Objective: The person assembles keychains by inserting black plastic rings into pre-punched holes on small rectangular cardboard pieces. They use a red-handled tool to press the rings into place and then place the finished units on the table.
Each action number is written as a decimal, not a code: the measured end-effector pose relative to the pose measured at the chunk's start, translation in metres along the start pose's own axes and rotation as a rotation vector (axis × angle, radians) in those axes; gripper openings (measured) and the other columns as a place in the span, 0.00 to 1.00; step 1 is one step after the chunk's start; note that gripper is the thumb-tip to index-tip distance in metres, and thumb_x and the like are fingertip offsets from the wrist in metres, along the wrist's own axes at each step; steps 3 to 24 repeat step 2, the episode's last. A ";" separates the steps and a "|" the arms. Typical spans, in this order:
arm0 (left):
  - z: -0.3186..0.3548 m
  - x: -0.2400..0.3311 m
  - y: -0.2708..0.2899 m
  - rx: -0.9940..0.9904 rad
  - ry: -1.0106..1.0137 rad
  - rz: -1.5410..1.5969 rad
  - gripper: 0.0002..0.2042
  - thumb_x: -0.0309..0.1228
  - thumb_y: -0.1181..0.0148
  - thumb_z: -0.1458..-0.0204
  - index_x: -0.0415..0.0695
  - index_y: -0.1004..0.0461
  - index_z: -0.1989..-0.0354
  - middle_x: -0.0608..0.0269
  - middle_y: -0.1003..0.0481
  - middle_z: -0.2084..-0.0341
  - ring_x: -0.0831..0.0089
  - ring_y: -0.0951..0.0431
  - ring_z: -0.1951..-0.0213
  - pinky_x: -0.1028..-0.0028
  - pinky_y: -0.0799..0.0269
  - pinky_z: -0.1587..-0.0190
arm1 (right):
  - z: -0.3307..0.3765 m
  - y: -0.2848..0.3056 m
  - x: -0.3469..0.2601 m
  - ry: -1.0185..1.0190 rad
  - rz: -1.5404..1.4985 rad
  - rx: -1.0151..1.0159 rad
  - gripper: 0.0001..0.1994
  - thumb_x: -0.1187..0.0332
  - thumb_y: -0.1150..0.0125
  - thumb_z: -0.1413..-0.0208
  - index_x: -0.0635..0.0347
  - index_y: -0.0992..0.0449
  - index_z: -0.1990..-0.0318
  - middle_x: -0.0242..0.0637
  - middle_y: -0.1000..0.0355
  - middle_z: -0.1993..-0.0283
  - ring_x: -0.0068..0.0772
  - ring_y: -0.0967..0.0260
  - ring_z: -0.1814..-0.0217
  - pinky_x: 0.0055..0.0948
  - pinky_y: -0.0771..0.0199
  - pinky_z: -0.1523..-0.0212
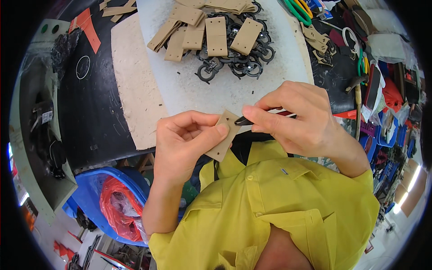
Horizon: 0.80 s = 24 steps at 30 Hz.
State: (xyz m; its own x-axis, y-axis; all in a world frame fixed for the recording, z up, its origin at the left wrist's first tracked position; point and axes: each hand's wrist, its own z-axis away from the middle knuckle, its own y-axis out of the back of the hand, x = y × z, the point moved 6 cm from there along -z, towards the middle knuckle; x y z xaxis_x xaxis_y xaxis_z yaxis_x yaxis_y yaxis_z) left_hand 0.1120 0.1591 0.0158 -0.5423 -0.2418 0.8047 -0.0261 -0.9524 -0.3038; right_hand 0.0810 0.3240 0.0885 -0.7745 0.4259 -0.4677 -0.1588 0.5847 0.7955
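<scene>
My left hand (184, 139) is closed on a tan strap piece (221, 146) with small holes in it, thumb on top and fingers beneath. Close by on the right, my right hand (299, 114) grips a slim black-tipped tool (243, 121) with a dark red handle; its exact kind cannot be made out. The tool's tip touches or lies right at the upper right edge of the strap piece. Farther off is a pile of black ring-shaped plastic parts (209, 69), with several tan strap pieces (216, 37) lying on top.
Under the pile lies a whitish board (189, 95), with a beige sheet (132, 85) at its left on the black tabletop (96, 117). A hammer (357, 85) and coiled green tubing (299, 12) lie at the right. Below the table's left edge stands a blue bin (92, 198) holding red plastic bags.
</scene>
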 end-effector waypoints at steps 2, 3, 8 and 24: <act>-0.001 -0.003 0.001 -0.038 0.045 0.023 0.07 0.18 0.42 0.53 0.30 0.26 0.66 0.47 0.23 0.72 0.66 0.21 0.75 0.75 0.24 0.71 | -0.002 0.001 0.002 0.018 -0.024 -0.056 0.11 0.71 0.37 0.61 0.57 0.23 0.65 0.30 0.31 0.74 0.30 0.33 0.77 0.26 0.33 0.81; -0.001 -0.003 0.001 -0.038 0.045 0.023 0.07 0.18 0.42 0.53 0.30 0.26 0.66 0.47 0.23 0.72 0.66 0.21 0.75 0.75 0.24 0.71 | -0.002 0.001 0.002 0.018 -0.024 -0.056 0.11 0.71 0.37 0.61 0.57 0.23 0.65 0.30 0.31 0.74 0.30 0.33 0.77 0.26 0.33 0.81; -0.001 -0.003 0.001 -0.038 0.045 0.023 0.07 0.18 0.42 0.53 0.30 0.26 0.66 0.47 0.23 0.72 0.66 0.21 0.75 0.75 0.24 0.71 | -0.002 0.001 0.002 0.018 -0.024 -0.056 0.11 0.71 0.37 0.61 0.57 0.23 0.65 0.30 0.31 0.74 0.30 0.33 0.77 0.26 0.33 0.81; -0.001 -0.003 0.001 -0.038 0.045 0.023 0.07 0.18 0.42 0.53 0.30 0.26 0.66 0.47 0.23 0.72 0.66 0.21 0.75 0.75 0.24 0.71 | -0.002 0.001 0.002 0.018 -0.024 -0.056 0.11 0.71 0.37 0.61 0.57 0.23 0.65 0.30 0.31 0.74 0.30 0.33 0.77 0.26 0.33 0.81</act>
